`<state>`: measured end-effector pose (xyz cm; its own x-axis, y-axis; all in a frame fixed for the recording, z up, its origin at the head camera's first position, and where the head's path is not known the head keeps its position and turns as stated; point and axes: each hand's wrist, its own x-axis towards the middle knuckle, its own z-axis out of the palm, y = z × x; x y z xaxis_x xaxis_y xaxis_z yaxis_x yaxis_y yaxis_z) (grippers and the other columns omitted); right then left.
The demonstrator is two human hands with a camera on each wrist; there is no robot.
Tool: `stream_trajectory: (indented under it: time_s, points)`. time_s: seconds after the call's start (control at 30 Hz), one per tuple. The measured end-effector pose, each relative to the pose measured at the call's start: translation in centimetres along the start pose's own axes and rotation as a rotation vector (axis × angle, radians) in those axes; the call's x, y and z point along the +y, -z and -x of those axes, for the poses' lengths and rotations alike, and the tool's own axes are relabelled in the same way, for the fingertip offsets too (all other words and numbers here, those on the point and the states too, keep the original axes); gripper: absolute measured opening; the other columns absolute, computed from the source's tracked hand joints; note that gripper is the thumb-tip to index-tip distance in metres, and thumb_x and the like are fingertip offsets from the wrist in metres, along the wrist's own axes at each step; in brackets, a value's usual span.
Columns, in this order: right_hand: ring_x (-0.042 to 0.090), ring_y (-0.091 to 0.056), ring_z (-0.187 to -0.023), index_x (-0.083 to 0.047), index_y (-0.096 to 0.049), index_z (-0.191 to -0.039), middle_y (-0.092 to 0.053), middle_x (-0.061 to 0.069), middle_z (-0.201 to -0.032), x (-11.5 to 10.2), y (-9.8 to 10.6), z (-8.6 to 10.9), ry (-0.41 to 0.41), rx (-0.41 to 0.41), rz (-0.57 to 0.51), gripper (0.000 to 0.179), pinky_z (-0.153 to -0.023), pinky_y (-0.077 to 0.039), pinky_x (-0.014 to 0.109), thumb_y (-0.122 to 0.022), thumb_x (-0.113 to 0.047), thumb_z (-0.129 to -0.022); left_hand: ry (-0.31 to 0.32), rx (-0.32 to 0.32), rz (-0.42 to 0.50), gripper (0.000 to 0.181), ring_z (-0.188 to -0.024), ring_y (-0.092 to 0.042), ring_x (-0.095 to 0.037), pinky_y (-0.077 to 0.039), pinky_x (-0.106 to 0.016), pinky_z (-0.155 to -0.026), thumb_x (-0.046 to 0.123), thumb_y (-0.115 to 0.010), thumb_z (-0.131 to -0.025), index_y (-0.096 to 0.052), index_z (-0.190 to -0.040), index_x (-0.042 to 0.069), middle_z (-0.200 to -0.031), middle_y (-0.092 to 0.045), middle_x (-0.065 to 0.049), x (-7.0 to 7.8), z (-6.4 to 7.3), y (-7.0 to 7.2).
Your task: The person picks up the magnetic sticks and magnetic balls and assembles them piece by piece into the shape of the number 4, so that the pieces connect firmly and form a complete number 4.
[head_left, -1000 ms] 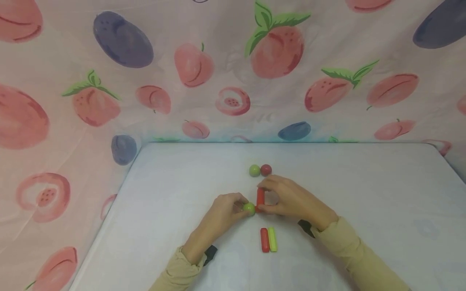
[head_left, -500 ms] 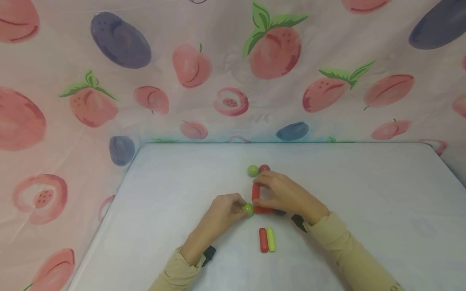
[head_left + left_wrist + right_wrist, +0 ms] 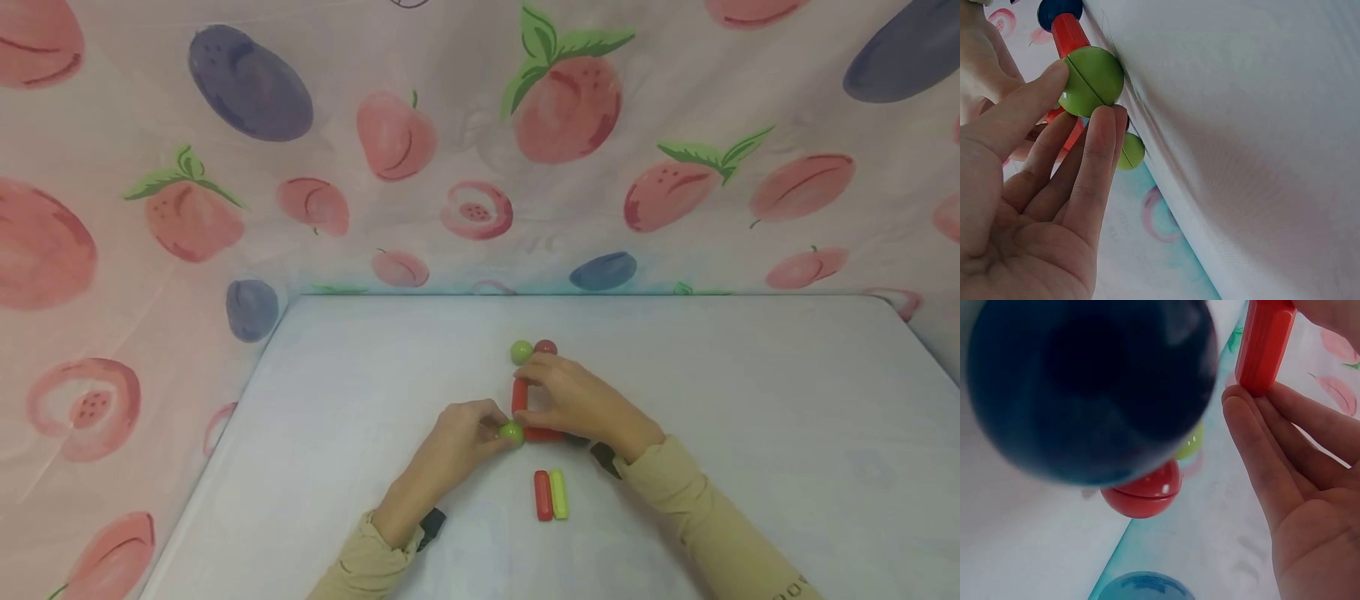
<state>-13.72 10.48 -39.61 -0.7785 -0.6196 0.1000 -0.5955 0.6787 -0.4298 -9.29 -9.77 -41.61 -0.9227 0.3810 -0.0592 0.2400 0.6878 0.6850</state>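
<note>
1. The left hand [image 3: 457, 442] lies on the white tabletop [image 3: 750, 400], and its grip is clamped on a green ball [image 3: 512, 432]; in the left wrist view the thumb and the fingers [image 3: 1100, 162] pinch this ball [image 3: 1091, 81] from two sides.
2. The green ball touches the end of a red stick [image 3: 542, 434] that lies flat on the tabletop, pointing to the right.
3. A second red stick [image 3: 519, 397] stands just above the green ball, and the right hand [image 3: 581, 400] holds it; in the right wrist view its grip is clamped on this stick [image 3: 1264, 344], with the fingertips [image 3: 1241, 406] under its lower end.
4. A dark blue ball [image 3: 1091, 387] fills much of the right wrist view, very close to the camera; in the head view it is mostly hidden under the right hand.
5. Behind the hands, a second green ball [image 3: 521, 352] and a red ball [image 3: 545, 347] sit side by side, touching.
6. In front of the hands, a loose red stick [image 3: 542, 495] and a yellow-green stick [image 3: 558, 493] lie side by side, touching.
7. A cloth with fruit print [image 3: 480, 150] hangs behind and to the left.
</note>
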Motion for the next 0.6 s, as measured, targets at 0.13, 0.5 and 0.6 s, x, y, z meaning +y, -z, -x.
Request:
stream_trajectory:
  time_s: [0.13, 0.5, 0.6]
  points:
    - [0.022, -0.062, -0.110, -0.003, -0.068, -0.117, -0.066, 0.008, -0.117, -0.05, -0.22, -0.11, -0.015, -0.003, -0.001, 0.047, -0.098, -0.053, 0.039, -0.083, -0.029, -0.081, -0.004, 0.002, 0.002, 0.020, -0.079, -0.066, -0.005, -0.055, -0.019, -0.074, 0.024, -0.081, -0.083, -0.072, -0.098, 0.014, -0.091, -0.074, 0.004, -0.02, 0.04, -0.01]
    - [0.020, -0.061, -0.105, -0.003, -0.068, -0.116, -0.066, 0.007, -0.113, -0.24, -0.89, -0.49, -0.011, 0.006, 0.017, 0.047, -0.096, -0.054, 0.037, -0.084, -0.028, -0.080, -0.018, 0.011, 0.005, 0.020, -0.080, -0.067, -0.005, -0.055, -0.020, -0.074, 0.024, -0.080, -0.084, -0.072, -0.098, 0.013, -0.091, -0.074, 0.003, 0.05, 0.09, -0.05]
    - [0.020, -0.061, -0.107, -0.004, -0.068, -0.118, -0.066, 0.007, -0.114, -0.30, -1.02, -0.59, -0.031, -0.016, 0.019, 0.048, -0.097, -0.053, 0.037, -0.084, -0.028, -0.080, -0.021, 0.012, 0.004, 0.020, -0.080, -0.067, -0.005, -0.055, -0.020, -0.074, 0.024, -0.080, -0.084, -0.072, -0.098, 0.013, -0.091, -0.074, 0.003, 0.00, 0.08, -0.11]
